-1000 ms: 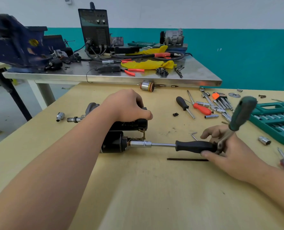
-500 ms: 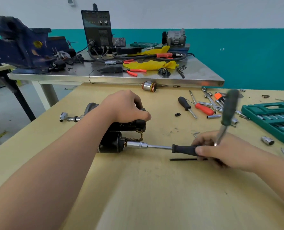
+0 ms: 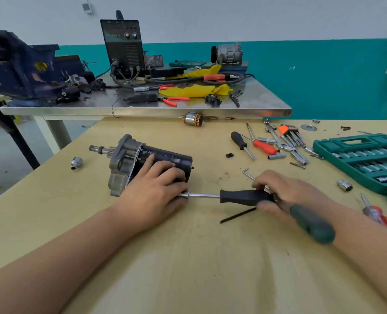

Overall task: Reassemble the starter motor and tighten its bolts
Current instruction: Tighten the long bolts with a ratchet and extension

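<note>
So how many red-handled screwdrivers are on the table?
2. One red-handled screwdriver lies in the tool pile left of the green socket case; the other red-handled screwdriver lies at the far right, in front of that case. Others may be hidden.

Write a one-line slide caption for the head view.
Left hand steadies the starter motor while the right hand holds a black-handled socket driver to its end.

Steel table (image 3: 142, 111), rear: black welding machine (image 3: 124, 46) upright, blue vise (image 3: 18, 69) at the left end, yellow cloth (image 3: 194, 90) with red-handled pliers (image 3: 175, 100) just in front, grey motor unit (image 3: 228, 53) at the far edge.

Wooden bench (image 3: 188, 257): green socket case (image 3: 357, 155) open at right. Black-handled screwdriver (image 3: 239, 140) and red-handled screwdriver (image 3: 264, 147) lie side by side, with hex keys (image 3: 291, 133) in an orange holder near them. One loose socket (image 3: 76, 163) at left.
</note>
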Motion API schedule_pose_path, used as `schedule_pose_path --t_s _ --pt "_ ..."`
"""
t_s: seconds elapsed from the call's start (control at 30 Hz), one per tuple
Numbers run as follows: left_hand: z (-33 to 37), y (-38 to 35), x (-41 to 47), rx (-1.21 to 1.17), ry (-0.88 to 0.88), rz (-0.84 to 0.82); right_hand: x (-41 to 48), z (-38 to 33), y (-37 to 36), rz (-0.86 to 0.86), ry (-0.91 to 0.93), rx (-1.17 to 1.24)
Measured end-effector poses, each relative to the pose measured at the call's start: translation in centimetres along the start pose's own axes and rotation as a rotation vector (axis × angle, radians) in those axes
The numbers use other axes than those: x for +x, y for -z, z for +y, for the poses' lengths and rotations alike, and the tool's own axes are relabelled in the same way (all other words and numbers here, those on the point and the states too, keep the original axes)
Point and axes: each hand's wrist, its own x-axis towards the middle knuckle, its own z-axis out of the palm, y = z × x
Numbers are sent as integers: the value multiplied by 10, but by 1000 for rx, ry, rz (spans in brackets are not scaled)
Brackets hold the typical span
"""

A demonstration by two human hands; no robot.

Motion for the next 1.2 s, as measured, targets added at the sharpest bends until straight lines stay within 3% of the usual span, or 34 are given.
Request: schedule_pose_path --t_s 0.07,0.13,0.2,0.27,0.33,0.4,0.53,0.7,0.8,0.87,0.97,1.07,1.13,1.2 --pt "-2 -5 -3 14 0 20 2 -1 2 -19 45 -250" --pt "-4 -8 -6 12 20 5 0 -6 -1 18 47 -230" --pt "-8 -10 -8 10 45 2 -2 -16 -8 49 -85 156" --pt "-9 -11 -10 -17 93 46 1 -27 -8 -5 -367 648" --pt "-10 -10 -11 -91 127 107 6 -30 -4 -121 -574 875" --pt "-19 -2 -14 -100 149 103 7 -31 -4 -182 -537 828" --pt "-56 14 -32 112 199 -81 1 -30 -14 -89 -262 512" --pt "-58 6 -55 -79 398 -90 3 -25 -20 -82 -77 17" --pt "-67 0 -66 -238 597 -78 15 -36 -20 -13 -25 -134" --pt "-70 -6 -69 -187 605 -101 21 -46 -18 45 -63 20" --pt "-70 -11 -65 -126 593 -117 34 -58 -12 50 -342 511" --pt "-71 -11 -66 -142 628 -114 41 -59 -7 -234 -680 1070" --pt "-71 -11 -65 -137 628 -105 40 -58 -9 -292 -697 1142" --pt "-69 -11 -62 -139 631 -72 39 -56 -12 -156 -493 847"
